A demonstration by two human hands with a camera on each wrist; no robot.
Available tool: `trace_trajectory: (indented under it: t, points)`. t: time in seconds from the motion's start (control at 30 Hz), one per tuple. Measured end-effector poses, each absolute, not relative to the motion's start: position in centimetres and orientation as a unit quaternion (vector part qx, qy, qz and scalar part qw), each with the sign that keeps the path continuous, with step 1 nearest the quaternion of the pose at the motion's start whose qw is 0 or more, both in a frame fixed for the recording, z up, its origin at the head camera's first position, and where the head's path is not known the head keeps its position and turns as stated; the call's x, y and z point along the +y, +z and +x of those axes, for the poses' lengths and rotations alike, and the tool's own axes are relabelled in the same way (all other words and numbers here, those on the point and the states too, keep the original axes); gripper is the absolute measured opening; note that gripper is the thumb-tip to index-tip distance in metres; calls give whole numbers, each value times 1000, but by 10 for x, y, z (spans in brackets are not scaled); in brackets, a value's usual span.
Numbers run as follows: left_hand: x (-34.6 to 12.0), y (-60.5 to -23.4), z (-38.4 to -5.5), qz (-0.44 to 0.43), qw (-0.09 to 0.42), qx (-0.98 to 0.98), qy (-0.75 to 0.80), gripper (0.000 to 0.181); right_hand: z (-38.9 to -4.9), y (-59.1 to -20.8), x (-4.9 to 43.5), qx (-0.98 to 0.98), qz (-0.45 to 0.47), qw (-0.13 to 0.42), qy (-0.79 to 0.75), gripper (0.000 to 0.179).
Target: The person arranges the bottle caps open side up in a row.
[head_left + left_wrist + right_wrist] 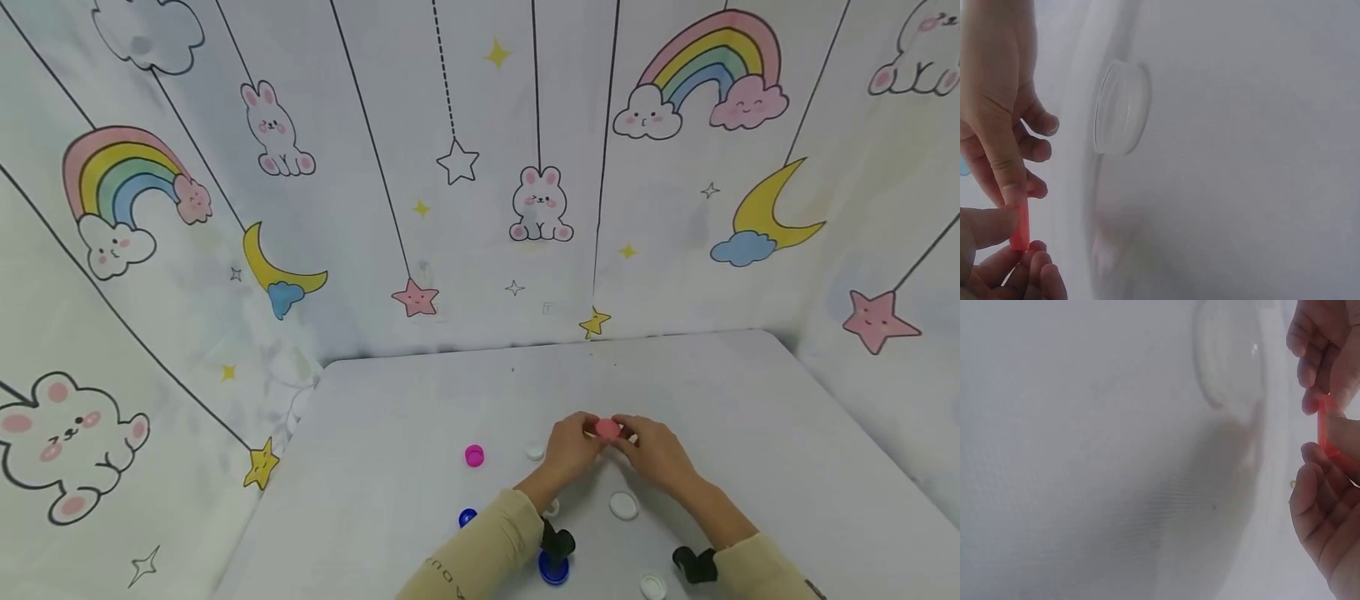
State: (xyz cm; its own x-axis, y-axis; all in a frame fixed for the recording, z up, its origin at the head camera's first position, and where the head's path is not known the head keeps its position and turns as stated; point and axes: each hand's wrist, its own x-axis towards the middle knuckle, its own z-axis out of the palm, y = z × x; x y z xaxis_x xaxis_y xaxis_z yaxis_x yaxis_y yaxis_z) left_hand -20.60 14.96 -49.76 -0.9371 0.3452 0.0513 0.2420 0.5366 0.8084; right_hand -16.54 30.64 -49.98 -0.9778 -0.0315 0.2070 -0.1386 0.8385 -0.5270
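Note:
Both hands meet over the table and pinch a small coral-red bottle cap (608, 428) between them. My left hand (573, 447) has its fingertips on the cap's left side, and my right hand (655, 450) grips the right side. Seen edge-on in the left wrist view, the red cap (1020, 228) lies between thumbs and fingers. The right wrist view shows the same red cap (1324, 432), partly covered by a thumb. On the table between the forearms lies a white round lid (623, 505). A white cap (535, 451) sits just left of the left hand.
Left of the arms are a magenta cap (474, 455) and a blue cap (467, 517), the latter partly behind the sleeve. Near the front lie a larger blue lid (553, 570) and a white lid (653, 587). Printed curtains (480, 250) enclose the white table (390, 417).

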Motion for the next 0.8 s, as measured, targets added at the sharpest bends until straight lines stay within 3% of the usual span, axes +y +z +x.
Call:
trace_trajectory:
  t: [0.27, 0.53, 0.8]
  points:
    - [149, -490, -210, 170, 33, 869, 464, 25, -163, -486, 304, -952, 49, 115, 280, 42]
    - [149, -484, -211, 167, 56, 876, 449, 25, -160, -480, 304, -953, 41, 113, 278, 45]
    - [147, -486, -210, 184, 41, 880, 437, 21, -159, -481, 305, -951, 43, 116, 285, 36]
